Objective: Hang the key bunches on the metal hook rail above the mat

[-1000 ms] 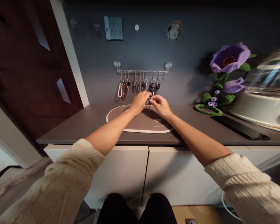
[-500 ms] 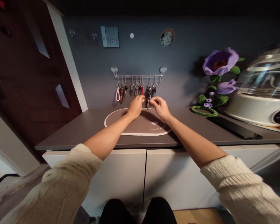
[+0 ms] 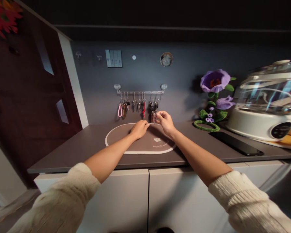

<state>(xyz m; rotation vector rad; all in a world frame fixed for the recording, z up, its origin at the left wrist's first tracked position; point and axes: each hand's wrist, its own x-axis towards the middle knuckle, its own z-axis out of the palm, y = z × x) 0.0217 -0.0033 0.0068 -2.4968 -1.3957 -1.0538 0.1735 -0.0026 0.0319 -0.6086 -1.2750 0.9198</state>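
My right hand (image 3: 166, 123) pinches a ring of metal keys (image 3: 154, 119) between thumb and fingers, just below the right end of a clear hook rail (image 3: 140, 93). To the left of the keys and lower, my left hand (image 3: 139, 128) is over the mat, fingers curled together; whether anything is inside them is hidden. From the rail hang several key rings, among them a pink loop (image 3: 120, 110), a brown tag (image 3: 123, 111) and a red key fob (image 3: 144, 109). Below both hands lies a brown oval mat (image 3: 121, 139) with a pale border.
On the right of the counter (image 3: 70, 149) stand a purple fabric flower (image 3: 215, 82), a black phone (image 3: 236, 143) and a white appliance with a clear top (image 3: 254, 124). A dark shelf (image 3: 145, 32) overhangs the wall. White cabinet doors (image 3: 116, 197) are below.
My left hand has moved down and away from the hanging keys, uncovering the red fob. My right hand still pinches the keys near the rail. The view has tilted upward.
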